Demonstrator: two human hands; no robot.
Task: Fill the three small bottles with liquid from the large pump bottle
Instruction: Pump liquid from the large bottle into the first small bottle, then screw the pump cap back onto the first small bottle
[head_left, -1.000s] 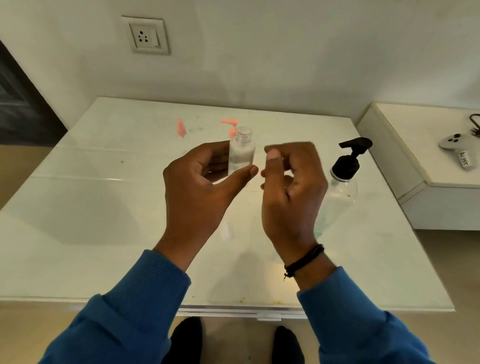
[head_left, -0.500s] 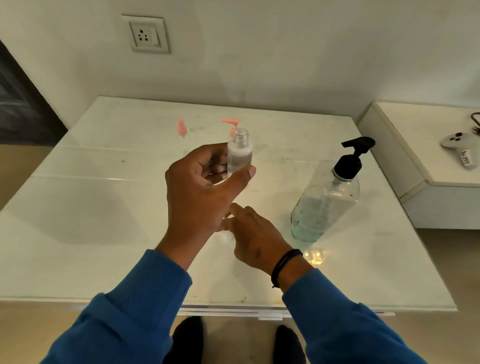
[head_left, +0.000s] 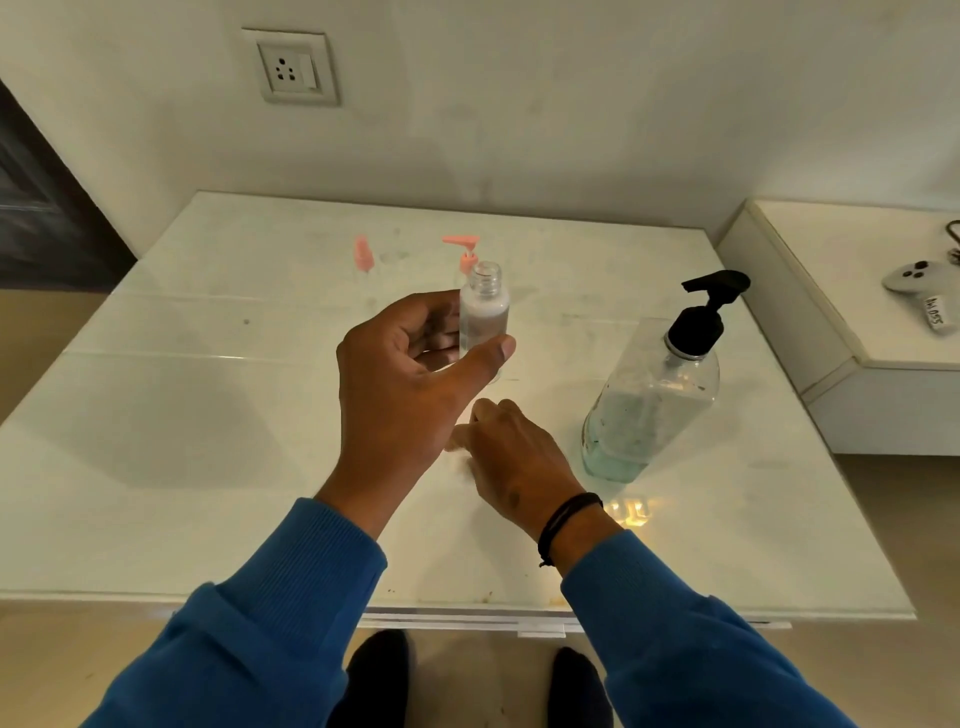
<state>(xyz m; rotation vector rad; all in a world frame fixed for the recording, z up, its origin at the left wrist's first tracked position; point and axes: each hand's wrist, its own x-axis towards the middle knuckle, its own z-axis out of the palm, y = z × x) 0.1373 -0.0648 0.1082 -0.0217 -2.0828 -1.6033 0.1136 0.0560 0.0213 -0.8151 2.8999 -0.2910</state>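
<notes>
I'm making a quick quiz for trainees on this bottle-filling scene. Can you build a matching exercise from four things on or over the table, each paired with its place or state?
Things:
1. small bottle
2. large pump bottle
3. right hand
4. game controller

Places or states:
A. lies on the white side unit, right of the table
B. uncapped, held up in the left hand
C. low over the table, under the left hand
D. stands on the table, black pump on top

Pairs: 1-B, 2-D, 3-C, 4-A
</notes>
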